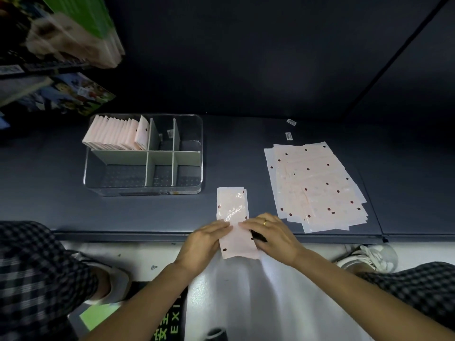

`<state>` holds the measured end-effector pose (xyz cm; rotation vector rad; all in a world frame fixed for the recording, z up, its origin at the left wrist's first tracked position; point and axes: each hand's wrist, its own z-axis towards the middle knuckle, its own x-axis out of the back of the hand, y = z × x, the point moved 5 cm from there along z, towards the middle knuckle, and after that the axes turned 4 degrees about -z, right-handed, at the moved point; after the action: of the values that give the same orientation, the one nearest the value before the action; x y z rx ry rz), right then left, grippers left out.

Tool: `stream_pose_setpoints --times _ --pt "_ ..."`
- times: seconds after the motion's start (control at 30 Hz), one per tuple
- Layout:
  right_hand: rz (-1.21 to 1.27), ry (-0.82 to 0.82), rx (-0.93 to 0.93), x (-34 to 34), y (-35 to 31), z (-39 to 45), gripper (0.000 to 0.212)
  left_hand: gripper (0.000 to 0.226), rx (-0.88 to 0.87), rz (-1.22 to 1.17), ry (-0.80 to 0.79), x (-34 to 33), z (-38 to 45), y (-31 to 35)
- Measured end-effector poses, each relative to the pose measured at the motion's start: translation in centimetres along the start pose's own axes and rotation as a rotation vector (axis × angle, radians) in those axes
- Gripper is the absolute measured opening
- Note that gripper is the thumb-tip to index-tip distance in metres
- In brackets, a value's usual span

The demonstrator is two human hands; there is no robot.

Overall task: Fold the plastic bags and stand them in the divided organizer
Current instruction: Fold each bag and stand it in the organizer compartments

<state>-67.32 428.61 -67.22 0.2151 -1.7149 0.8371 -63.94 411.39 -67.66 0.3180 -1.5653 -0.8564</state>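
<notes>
On the floor near the bottom edge, between the person's arms, we see a dark floor sign with green glowing letters (170, 323). We can read "EXI" in Latin letters, running sideways, and the rest is cut off by the arm. Beside these letters stand two Chinese characters, and we read them as "安全", but they are partly hidden. On the dark blue-grey tabletop (246, 156) lie two small white printed stickers (290, 130); their print is too small to read. The small white label inside the clear plastic divided organizer (200, 153) is also unreadable.
</notes>
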Motion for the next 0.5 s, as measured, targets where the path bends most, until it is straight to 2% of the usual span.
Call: stream_pose_setpoints --times 0.1,0.2,0.27,0.4,0.5 --pt "0.195 0.118 -0.109 0.1 0.0 0.2 0.035 0.03 0.027 -0.037 0.06 0.7 -0.1 -0.5" --pt "0.39 0.151 -0.352 -0.2 0.5 0.6 0.02 0.013 0.115 -0.032 0.131 1.4 0.4 -1.3" --pt "0.474 0.145 -0.48 -0.5 0.8 1.0 0.008 0.015 0.21 0.003 0.142 1.2 0.9 -2.3" --pt "0.595 0.128 -0.652 -0.8 1.2 2.2 0.009 0.019 0.456 -0.028 0.224 1.1 1.1 -3.8" --pt "0.582 0.09 -0.775 -1.0 1.6 2.9 0.013 0.023 0.561 -0.005 0.173 0.7 1.5 -4.2"
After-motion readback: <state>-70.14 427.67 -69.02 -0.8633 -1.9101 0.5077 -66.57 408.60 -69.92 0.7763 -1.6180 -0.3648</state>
